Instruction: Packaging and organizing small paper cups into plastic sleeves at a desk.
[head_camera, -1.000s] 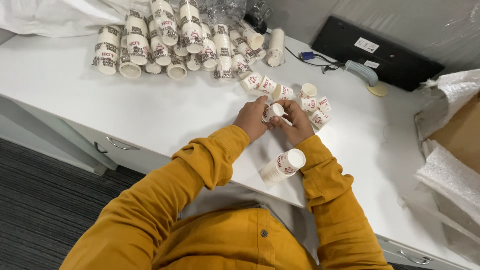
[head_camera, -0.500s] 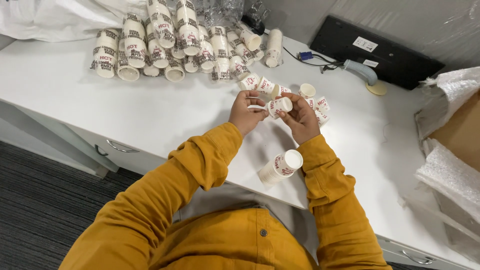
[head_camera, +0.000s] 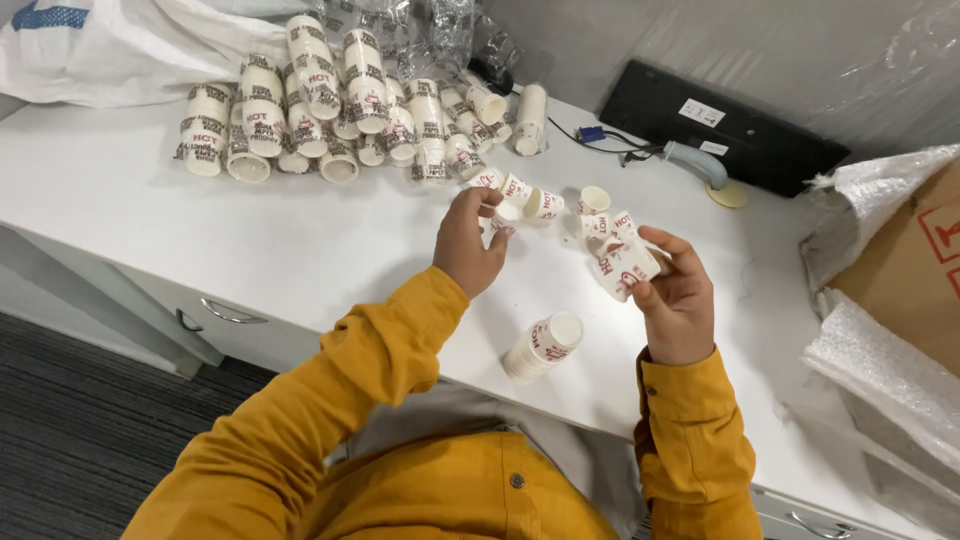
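My left hand (head_camera: 470, 243) is over the white table (head_camera: 200, 230), fingers pinched on a small white paper cup (head_camera: 505, 215) beside a few loose cups (head_camera: 530, 195). My right hand (head_camera: 675, 295) holds a short nested stack of paper cups (head_camera: 628, 268) with red print, lifted a little off the table. Another short stack of nested cups (head_camera: 543, 345) lies on its side near the table's front edge, between my two yellow sleeves. Loose cups (head_camera: 600, 222) lie just beyond my right hand.
A big pile of stacked paper cups (head_camera: 330, 105) lies at the back left, with a white plastic bag (head_camera: 110, 50) behind it. A black box (head_camera: 720, 125) and grey hose sit at the back. A cardboard box with bubble wrap (head_camera: 890, 290) stands at the right.
My hands were together on one cup stack. They have parted: the right hand drew right with the stack, the left went to a loose cup.
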